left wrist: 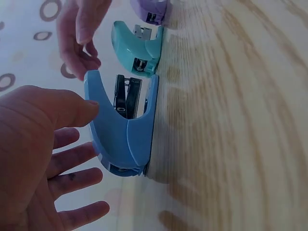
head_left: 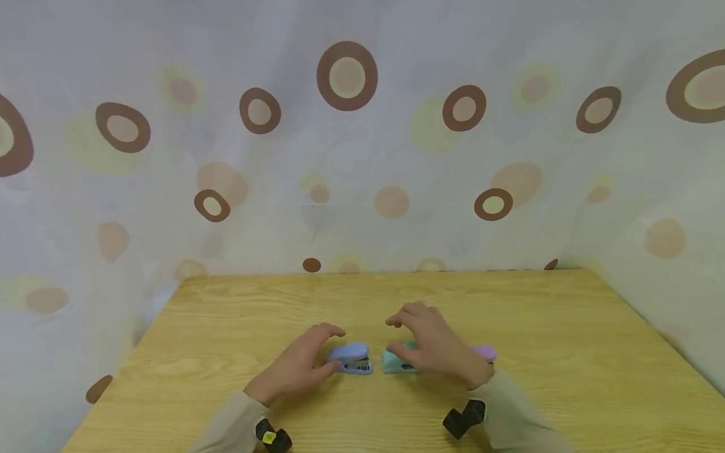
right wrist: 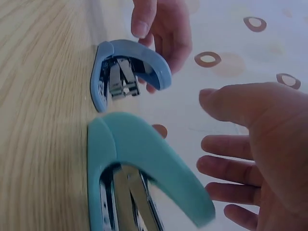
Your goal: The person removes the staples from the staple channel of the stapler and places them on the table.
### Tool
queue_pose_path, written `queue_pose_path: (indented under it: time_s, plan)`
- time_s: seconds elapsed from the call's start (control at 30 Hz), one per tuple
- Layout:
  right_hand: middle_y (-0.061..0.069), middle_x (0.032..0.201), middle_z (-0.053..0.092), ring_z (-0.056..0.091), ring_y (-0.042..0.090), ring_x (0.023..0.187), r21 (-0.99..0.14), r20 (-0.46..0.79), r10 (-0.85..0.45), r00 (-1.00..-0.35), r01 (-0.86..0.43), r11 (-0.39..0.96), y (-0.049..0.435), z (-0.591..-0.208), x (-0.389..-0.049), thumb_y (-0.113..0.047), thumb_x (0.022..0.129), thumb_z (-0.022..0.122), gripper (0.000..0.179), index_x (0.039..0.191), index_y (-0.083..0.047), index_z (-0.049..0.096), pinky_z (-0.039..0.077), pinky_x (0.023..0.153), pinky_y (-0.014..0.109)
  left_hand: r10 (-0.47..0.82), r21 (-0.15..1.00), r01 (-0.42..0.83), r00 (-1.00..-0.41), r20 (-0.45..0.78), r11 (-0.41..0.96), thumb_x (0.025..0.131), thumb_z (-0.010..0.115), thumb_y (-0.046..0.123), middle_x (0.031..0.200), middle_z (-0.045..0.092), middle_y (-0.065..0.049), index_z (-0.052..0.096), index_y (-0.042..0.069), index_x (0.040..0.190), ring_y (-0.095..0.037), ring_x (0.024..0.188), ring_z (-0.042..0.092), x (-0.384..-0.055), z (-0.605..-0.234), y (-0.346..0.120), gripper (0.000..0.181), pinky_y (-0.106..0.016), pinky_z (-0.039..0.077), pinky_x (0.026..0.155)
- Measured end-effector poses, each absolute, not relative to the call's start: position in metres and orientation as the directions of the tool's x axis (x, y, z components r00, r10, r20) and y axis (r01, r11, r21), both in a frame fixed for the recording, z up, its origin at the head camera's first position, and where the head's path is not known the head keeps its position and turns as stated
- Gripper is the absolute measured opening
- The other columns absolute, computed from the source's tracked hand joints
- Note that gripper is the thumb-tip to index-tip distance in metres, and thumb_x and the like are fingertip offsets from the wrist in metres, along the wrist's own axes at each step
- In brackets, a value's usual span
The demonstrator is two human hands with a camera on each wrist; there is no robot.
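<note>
Three staplers stand in a row on the wooden table. The blue stapler (head_left: 350, 353) is at the left, its mouth facing right. My left hand (head_left: 300, 365) is beside its back end, fingers spread and thumb close to the top arm in the left wrist view. In the middle is the teal stapler (right wrist: 139, 144). Over it hovers my right hand (head_left: 433, 343), fingers apart and loosely bent, holding nothing and partly hiding it in the head view. The purple stapler (head_left: 484, 352) shows behind the right wrist, partly covered.
The wooden table (head_left: 255, 308) reaches back to a pale curtain (head_left: 391, 151) with brown and peach circles, which also hangs along both sides. A small black camera (head_left: 464, 418) is strapped at the right wrist and another (head_left: 273, 436) at the left.
</note>
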State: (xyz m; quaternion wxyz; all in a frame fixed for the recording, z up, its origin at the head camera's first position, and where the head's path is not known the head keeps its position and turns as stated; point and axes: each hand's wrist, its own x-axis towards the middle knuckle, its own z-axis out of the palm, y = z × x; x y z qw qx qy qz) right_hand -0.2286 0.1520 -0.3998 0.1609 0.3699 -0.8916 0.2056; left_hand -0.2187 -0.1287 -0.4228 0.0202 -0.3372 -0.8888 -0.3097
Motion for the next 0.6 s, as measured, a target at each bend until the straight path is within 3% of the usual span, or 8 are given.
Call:
queue_pose_path:
  time_s: [0.37,0.6]
  plan:
    - [0.003,0.093,0.065,0.055,0.018,0.086,-0.215,0.309,-0.677,-0.668,-0.742,0.635,0.122,-0.402,-0.240,-0.031,0.081,0.077,0.035,0.106,-0.009,0.071,0.045,0.074,0.033,0.610,0.490,0.674,-0.728,0.314,0.553,0.092,0.065,0.014,0.122,0.057,-0.006,0.052,0.005,0.125,-0.022,0.109,0.057,-0.221,-0.423,-0.123,0.038,-0.038,0.050,0.091]
    - [0.001,0.093,0.065,0.055,0.018,0.088,-0.272,0.198,-0.694,-0.692,-0.719,0.639,0.112,-0.401,-0.240,-0.031,0.079,0.078,0.031,0.103,-0.012,0.071,0.045,0.075,0.035,0.639,0.478,0.716,-0.687,0.348,0.510,0.088,0.068,0.011,0.121,0.057,-0.008,0.051,0.004,0.125,-0.024,0.109,0.056,-0.219,-0.419,-0.118,0.041,-0.034,0.050,0.092]
